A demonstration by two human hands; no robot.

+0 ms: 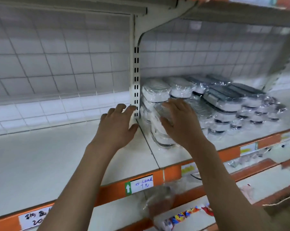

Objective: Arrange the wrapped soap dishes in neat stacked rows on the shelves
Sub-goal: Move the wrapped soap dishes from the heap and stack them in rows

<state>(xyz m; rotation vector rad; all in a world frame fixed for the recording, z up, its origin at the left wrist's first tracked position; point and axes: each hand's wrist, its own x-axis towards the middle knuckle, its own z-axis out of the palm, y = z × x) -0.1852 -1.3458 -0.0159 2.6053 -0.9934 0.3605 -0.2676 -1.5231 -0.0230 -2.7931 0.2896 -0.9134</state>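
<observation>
Clear-wrapped white soap dishes (155, 92) stand stacked at the left end of the right-hand shelf (224, 137), beside the slotted upright post (135, 84). My right hand (179, 120) grips a wrapped dish (162, 112) at the front of this stack, thumb on its near side. My left hand (117, 124) hovers just left of the post with fingers spread, holding nothing. More wrapped dishes, grey rectangular ones (227, 94) on top of white oval ones (251, 114), lie in loose rows to the right.
The left shelf section (57, 155) is bare white metal with a wire grid back (57, 64). Orange price rails with labels (141, 183) run along the shelf fronts. Packaged goods (182, 217) lie on the lower shelf. Another shelf hangs overhead.
</observation>
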